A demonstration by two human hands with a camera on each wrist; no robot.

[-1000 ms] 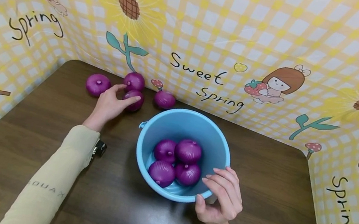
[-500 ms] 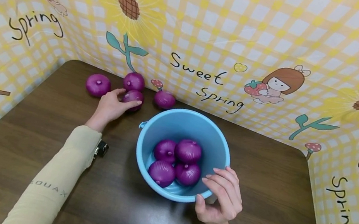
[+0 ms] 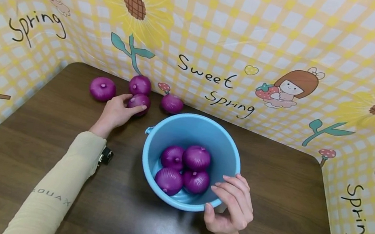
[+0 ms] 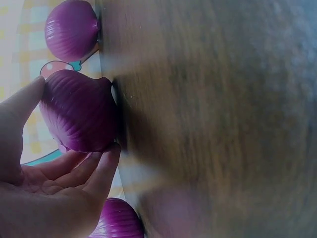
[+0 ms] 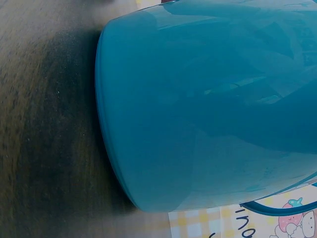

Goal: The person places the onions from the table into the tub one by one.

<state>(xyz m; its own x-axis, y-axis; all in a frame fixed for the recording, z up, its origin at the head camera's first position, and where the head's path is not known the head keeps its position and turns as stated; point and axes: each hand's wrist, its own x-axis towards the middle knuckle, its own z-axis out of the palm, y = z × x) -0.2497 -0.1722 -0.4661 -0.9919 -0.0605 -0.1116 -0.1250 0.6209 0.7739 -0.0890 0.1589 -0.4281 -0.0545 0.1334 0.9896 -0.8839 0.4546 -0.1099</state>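
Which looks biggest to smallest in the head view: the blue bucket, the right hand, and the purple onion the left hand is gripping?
1. Blue bucket, clearly the largest.
2. Right hand, nearest the camera, which flatters it.
3. Purple onion in the left hand, smallest, partly covered by fingers.

Dark wooden table (image 3: 39, 142), blue bucket (image 3: 151, 160), four purple onions (image 3: 102, 88)

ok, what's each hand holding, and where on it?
Left hand grips a purple onion on the table, thumb and fingers on opposite sides. Right hand holds the blue bucket at its near rim.
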